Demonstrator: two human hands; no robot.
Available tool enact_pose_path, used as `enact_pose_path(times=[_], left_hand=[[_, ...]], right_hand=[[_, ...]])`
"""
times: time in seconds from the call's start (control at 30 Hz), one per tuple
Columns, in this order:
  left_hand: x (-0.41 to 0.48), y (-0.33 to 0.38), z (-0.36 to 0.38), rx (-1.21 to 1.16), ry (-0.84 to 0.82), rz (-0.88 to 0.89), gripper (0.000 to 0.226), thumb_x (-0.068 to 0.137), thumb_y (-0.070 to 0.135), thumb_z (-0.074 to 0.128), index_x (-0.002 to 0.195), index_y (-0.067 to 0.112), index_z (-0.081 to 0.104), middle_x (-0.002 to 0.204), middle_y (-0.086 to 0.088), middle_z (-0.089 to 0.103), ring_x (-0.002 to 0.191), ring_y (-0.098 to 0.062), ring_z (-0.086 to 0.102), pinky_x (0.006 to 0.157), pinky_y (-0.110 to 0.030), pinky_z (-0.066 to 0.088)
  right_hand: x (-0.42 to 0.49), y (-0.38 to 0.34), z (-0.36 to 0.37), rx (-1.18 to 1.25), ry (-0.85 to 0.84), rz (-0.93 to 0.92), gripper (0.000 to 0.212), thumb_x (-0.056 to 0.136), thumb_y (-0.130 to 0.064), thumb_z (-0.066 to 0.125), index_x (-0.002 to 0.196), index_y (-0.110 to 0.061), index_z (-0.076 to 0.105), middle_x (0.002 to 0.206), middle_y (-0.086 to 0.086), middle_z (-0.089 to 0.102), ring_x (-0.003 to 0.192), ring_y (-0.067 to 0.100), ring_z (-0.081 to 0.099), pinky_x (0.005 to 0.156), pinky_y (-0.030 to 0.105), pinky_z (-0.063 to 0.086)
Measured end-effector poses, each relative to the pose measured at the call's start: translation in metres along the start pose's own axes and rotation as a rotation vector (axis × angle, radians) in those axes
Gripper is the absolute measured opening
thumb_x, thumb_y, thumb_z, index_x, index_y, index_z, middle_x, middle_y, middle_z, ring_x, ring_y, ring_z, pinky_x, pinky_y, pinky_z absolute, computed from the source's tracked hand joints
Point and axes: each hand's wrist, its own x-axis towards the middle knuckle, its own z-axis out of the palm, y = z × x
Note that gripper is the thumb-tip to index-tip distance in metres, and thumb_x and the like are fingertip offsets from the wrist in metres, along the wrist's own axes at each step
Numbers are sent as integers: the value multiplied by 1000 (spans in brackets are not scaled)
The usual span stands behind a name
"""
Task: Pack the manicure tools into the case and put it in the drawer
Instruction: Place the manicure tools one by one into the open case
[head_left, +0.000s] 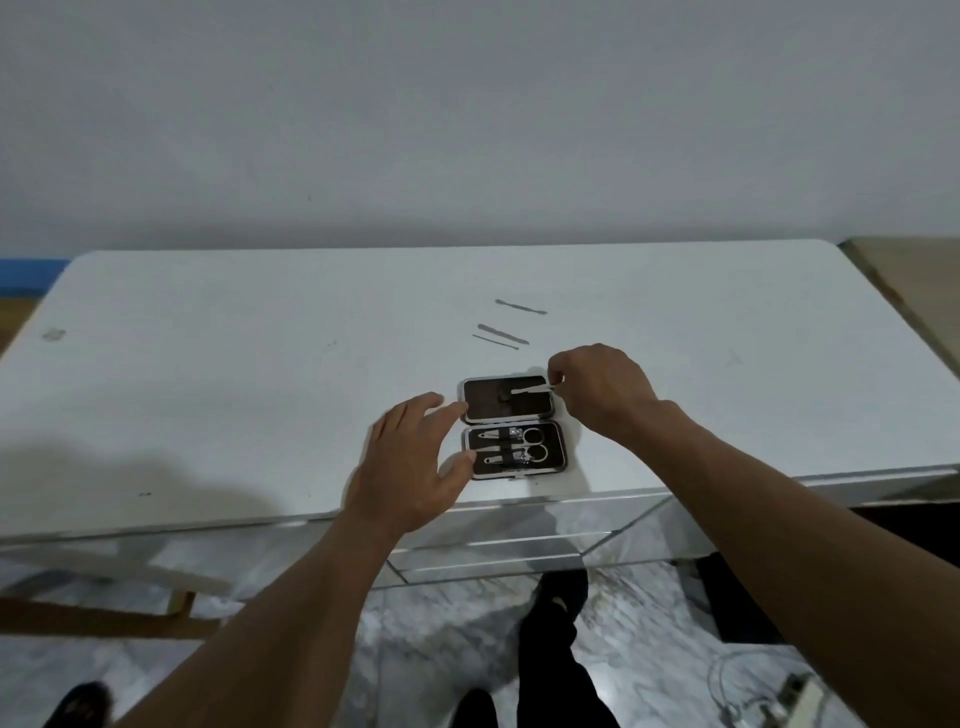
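Both forearms run up from bottom of frame. Left hand (410, 467) splayed, gripping nothing, fingertips touching the left edge of the open case (511, 426) at frame centre on the white surface (208, 374). Right hand (602, 389) pinches a thin tool (532, 388) over the upper half. Brace the case, slide the tool in flat. Three loose tools (503, 335) lie above.

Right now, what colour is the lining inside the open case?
Dark brown to black, with a silver rim; the case lining shows best in the head view.
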Motion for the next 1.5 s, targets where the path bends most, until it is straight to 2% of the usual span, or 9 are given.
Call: enact_pose_path(times=[0.13, 0.5, 0.73, 0.87, 1.07, 1.33, 1.5], left_hand=[[-1, 2, 0, -4, 17, -2, 56, 83, 49, 48, 135, 26, 50, 137, -2, 52, 129, -21, 44, 106, -43, 37], [0, 2, 0, 22, -6, -17, 57, 84, 48, 49, 137, 27, 48, 139, -1, 49, 130, -21, 43, 106, -44, 38], [0, 4, 0, 28, -7, -26, 57, 84, 48, 47, 137, 27, 48, 139, -1, 49, 130, -22, 43, 105, -43, 38], [-1, 5, 0, 34, -3, -30, 56, 84, 47, 48, 136, 26, 49, 139, -2, 49, 130, -21, 44, 106, -43, 38], [0, 5, 1, 34, -9, -36, 57, 84, 49, 47, 137, 27, 48, 140, -1, 49, 130, -21, 43, 106, -43, 38], [0, 4, 1, 24, -7, -35, 56, 84, 49, 47, 137, 28, 47, 140, 0, 48, 131, -21, 42, 106, -44, 38], [0, 4, 0, 19, -11, -37, 57, 85, 50, 47, 137, 29, 46, 140, 1, 47, 131, -20, 41, 107, -44, 38]], right_hand=[[2, -2, -1, 29, -40, -62, 23, 84, -2, 54, 98, -12, 69, 96, 13, 70, 89, 34, 64, 77, 39, 54], [-3, 12, -4, 44, -70, -104, 20, 87, -5, 55, 98, -13, 70, 96, 12, 70, 89, 32, 63, 74, 36, 50], [1, 0, -2, 75, -72, -149, 21, 84, -1, 54, 97, -9, 69, 96, 14, 70, 89, 34, 63, 74, 36, 50], [6, -7, 3, 88, -79, -155, 19, 83, 2, 52, 92, -7, 67, 95, 15, 69, 87, 34, 62, 70, 34, 46], [9, -11, 4, 85, -34, -168, 16, 84, 1, 54, 86, -6, 68, 95, 14, 64, 85, 35, 62, 73, 38, 52], [15, -13, 5, 153, -99, -115, 13, 84, -5, 58, 87, -7, 71, 92, 15, 70, 86, 34, 65, 74, 37, 54], [18, -18, 5, 193, -139, -95, 16, 81, -2, 58, 86, -6, 73, 91, 17, 70, 83, 35, 66, 76, 38, 58]])
